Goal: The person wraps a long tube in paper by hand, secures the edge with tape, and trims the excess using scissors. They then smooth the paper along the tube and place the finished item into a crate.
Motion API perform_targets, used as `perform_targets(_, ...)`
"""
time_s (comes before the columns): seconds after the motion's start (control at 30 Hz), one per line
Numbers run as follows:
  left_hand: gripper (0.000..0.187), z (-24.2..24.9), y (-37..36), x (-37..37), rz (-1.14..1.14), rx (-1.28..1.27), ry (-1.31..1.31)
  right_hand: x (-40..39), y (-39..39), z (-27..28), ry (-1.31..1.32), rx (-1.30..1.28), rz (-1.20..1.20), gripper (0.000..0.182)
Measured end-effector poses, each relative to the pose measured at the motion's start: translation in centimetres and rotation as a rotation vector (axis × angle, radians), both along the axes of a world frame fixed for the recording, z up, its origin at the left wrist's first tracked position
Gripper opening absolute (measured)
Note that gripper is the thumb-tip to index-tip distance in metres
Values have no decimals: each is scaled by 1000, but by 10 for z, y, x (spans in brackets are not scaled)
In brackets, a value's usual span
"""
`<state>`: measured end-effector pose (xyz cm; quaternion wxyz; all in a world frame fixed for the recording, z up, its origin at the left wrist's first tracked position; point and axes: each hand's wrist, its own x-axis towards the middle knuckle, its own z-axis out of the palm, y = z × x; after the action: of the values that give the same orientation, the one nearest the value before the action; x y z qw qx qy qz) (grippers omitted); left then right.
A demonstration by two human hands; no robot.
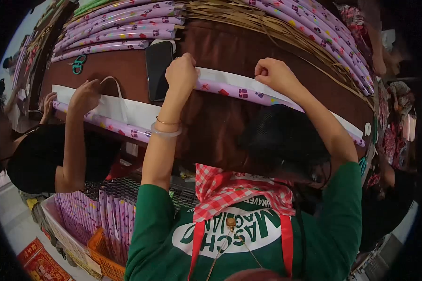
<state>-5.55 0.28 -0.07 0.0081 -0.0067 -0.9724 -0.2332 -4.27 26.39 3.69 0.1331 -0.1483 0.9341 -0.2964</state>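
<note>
A brown counter (pixel 229 51) carries stacked purple rolls (pixel 122 25) at its far edge. Below its near edge, baskets (pixel 103 262) hold upright purple rolls. Along the near edge lies a purple-patterned roll (pixel 234 91) with white paper; the left hand (pixel 182 72) and right hand (pixel 275 75) are both pinched on it.

I see a wide desk (pixel 220 47) covered in dark brown cloth, filling most of my view. Finished rolls of purple patterned paper (pixel 122 28) are stacked along its far edge, beside a heap of tan straw strips (pixel 248 18). Below the near edge, a white basket (pixel 61 234) and an orange crate (pixel 103 260) hold upright purple rolls. The floor (pixel 14 225) at lower left is pale grey.
</note>
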Motion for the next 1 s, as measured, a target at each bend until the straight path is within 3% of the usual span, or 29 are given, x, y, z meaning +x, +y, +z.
perform_targets(0.07, 17, 1, 1, -1, -7, 18, -3, 1, 13, -7, -28, 154, -89, 13)
perform_targets(0.17, 14, -1, 4, -3, -9, -51, -15, 9, 38, -10, -89, 92, -144, 18)
perform_targets(0.23, 11, -5, 7, -5, -38, -228, 137, 23, 53, 0, -173, 17, -227, 22)
perform_targets(0.27, 11, -6, 10, -5, -45, -223, 140, 34, 66, 1, -78, -10, -272, 20)
perform_targets(0.33, 9, -2, 23, -1, -206, -202, 514, 60, 104, 8, 53, -13, -412, 19)
perform_targets(0.37, 9, -2, 33, -3, -261, -97, 416, 75, 129, 13, 88, 10, -507, 21)
perform_targets(0.43, 10, -6, 56, 0, -505, 205, 337, 115, 198, 5, 307, 209, -654, 25)
perform_targets(0.5, 13, -12, 84, -1, -685, 313, 175, 171, 295, -24, 392, 360, -796, 30)
perform_targets(0.57, 12, -17, 106, -2, -709, 278, 195, 236, 386, -52, 411, 887, -852, 34)
perform_targets(0.63, 13, -19, 122, -6, -742, 196, 198, 279, 416, -55, 259, 864, -1088, 34)
perform_targets(0.8, 15, -18, 142, -3, -701, 33, 66, 316, 431, -62, -13, 912, -1177, 39)
perform_targets(1.0, 18, -17, 143, 0, -692, -16, 30, 314, 417, -59, 41, 781, -1106, 49)
